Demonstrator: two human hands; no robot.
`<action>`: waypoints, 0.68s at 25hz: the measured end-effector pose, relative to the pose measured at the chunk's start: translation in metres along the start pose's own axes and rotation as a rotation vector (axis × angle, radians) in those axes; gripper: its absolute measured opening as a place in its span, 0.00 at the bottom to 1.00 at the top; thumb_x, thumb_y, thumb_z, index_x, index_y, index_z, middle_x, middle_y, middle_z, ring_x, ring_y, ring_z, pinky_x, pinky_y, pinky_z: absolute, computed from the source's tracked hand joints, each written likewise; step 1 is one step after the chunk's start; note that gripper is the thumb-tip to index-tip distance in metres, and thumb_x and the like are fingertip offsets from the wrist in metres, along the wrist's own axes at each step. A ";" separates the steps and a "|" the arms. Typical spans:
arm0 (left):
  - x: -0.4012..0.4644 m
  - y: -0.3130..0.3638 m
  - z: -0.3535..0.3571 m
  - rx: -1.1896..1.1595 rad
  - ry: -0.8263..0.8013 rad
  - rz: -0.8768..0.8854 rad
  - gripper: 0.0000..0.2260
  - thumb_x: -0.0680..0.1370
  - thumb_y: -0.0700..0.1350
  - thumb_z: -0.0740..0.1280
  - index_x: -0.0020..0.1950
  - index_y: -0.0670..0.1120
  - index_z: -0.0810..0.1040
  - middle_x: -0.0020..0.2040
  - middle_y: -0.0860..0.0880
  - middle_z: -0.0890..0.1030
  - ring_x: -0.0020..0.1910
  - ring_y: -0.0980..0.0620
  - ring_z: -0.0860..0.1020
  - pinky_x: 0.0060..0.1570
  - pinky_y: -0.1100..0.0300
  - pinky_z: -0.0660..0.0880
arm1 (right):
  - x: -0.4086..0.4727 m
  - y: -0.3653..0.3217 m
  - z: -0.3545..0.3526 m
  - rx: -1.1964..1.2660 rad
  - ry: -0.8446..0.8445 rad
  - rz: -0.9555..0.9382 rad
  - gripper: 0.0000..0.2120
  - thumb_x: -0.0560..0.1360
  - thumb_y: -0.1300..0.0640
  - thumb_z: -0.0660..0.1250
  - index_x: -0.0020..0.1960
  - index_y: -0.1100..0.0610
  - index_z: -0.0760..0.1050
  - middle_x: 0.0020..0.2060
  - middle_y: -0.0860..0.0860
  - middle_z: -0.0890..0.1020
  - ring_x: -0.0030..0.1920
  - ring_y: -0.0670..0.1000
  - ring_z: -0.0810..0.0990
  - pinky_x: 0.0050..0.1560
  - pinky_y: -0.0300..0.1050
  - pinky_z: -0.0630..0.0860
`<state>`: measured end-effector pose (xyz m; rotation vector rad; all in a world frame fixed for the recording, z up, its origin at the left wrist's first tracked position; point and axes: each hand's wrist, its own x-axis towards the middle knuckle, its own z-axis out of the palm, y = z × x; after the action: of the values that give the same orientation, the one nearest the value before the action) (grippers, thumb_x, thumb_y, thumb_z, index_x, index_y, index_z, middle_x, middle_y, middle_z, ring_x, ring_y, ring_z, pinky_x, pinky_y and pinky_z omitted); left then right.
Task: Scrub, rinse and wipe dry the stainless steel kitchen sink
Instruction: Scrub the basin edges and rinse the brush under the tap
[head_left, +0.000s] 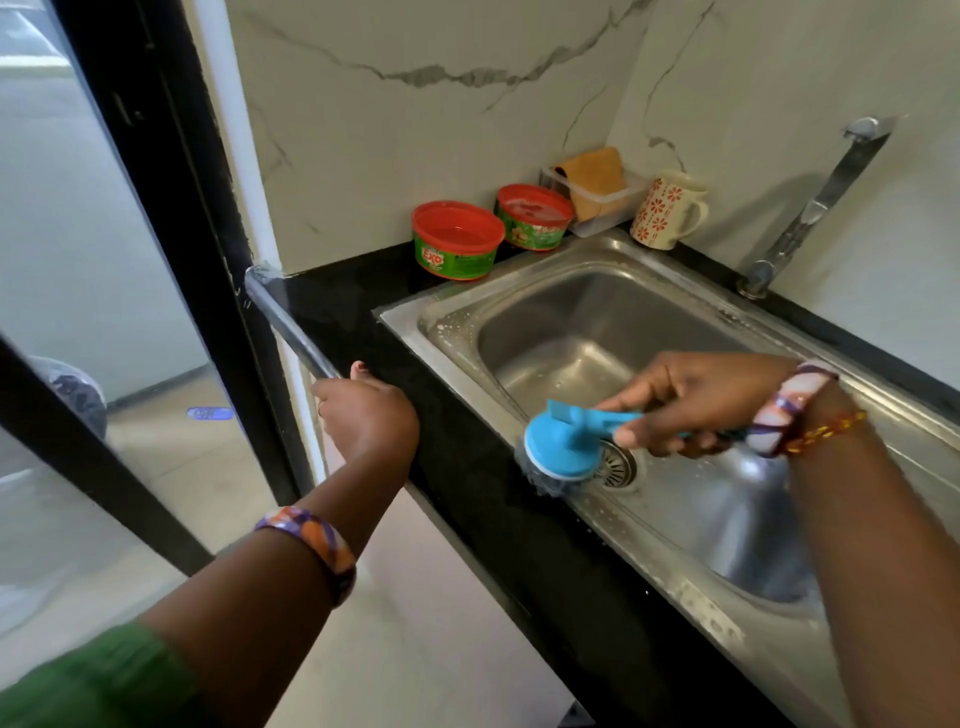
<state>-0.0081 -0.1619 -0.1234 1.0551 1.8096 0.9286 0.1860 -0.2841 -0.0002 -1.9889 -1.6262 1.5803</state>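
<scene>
Down by the drain (618, 462), your right hand (696, 400) has its grip clenched on the blue brush (558, 449), pressing bristles onto the sink (597, 322) rim. Your left hand (366, 410) clasps the rail (288, 325), probably for balance.
</scene>
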 end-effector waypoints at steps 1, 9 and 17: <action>-0.001 0.000 -0.001 0.002 -0.003 -0.004 0.17 0.82 0.49 0.54 0.65 0.38 0.65 0.61 0.39 0.74 0.58 0.42 0.74 0.51 0.54 0.71 | 0.004 -0.005 0.007 -0.066 0.031 -0.032 0.14 0.72 0.55 0.68 0.57 0.48 0.79 0.21 0.46 0.71 0.18 0.41 0.64 0.19 0.31 0.60; -0.010 0.005 -0.006 -0.012 0.012 -0.013 0.21 0.83 0.50 0.52 0.70 0.38 0.62 0.66 0.39 0.71 0.64 0.41 0.72 0.59 0.52 0.69 | 0.072 -0.055 0.011 -0.052 0.453 -0.092 0.14 0.77 0.58 0.65 0.62 0.58 0.77 0.25 0.50 0.70 0.15 0.40 0.64 0.17 0.30 0.60; -0.013 0.006 -0.005 -0.045 -0.001 -0.028 0.20 0.83 0.50 0.53 0.70 0.39 0.62 0.66 0.39 0.71 0.64 0.42 0.72 0.59 0.53 0.69 | -0.044 0.059 0.051 0.428 0.326 -0.035 0.12 0.74 0.57 0.66 0.57 0.48 0.78 0.23 0.48 0.69 0.18 0.41 0.61 0.20 0.32 0.56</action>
<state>-0.0067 -0.1726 -0.1124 0.9991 1.7903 0.9474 0.1909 -0.3670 -0.0342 -1.8513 -1.0893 1.3589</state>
